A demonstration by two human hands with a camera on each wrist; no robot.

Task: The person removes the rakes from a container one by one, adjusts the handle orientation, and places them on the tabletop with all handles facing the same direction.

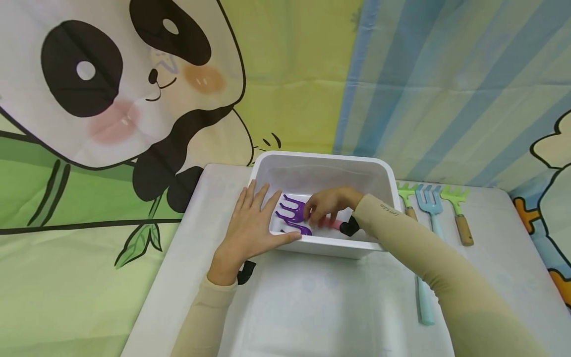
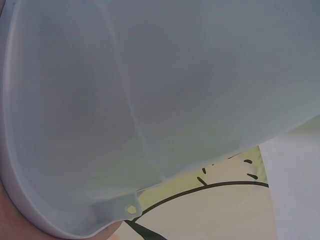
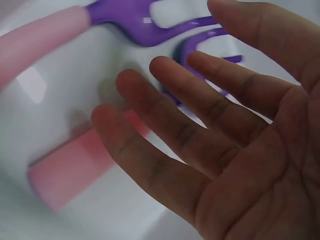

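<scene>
Inside a white plastic bin (image 1: 325, 246) lie two purple hand rakes with pink handles. One purple rake (image 1: 294, 210) points its tines to the left; the other rake (image 1: 303, 229) lies nearer the front wall. My right hand (image 1: 327, 203) reaches into the bin above them. In the right wrist view its fingers are spread and slightly bent over a pink handle (image 3: 75, 167), gripping nothing; contact cannot be told. My left hand (image 1: 252, 223) rests on the bin's left front corner with straight fingers. The left wrist view shows mostly the bin's wall (image 2: 175, 100).
To the bin's right lie two green rakes with wooden handles, one of them partly hidden, the other green rake (image 1: 457, 203) farther right. Between them is a light blue fork (image 1: 430, 201) with a long handle. A printed curtain (image 1: 294, 74) hangs behind the white table (image 1: 321, 307).
</scene>
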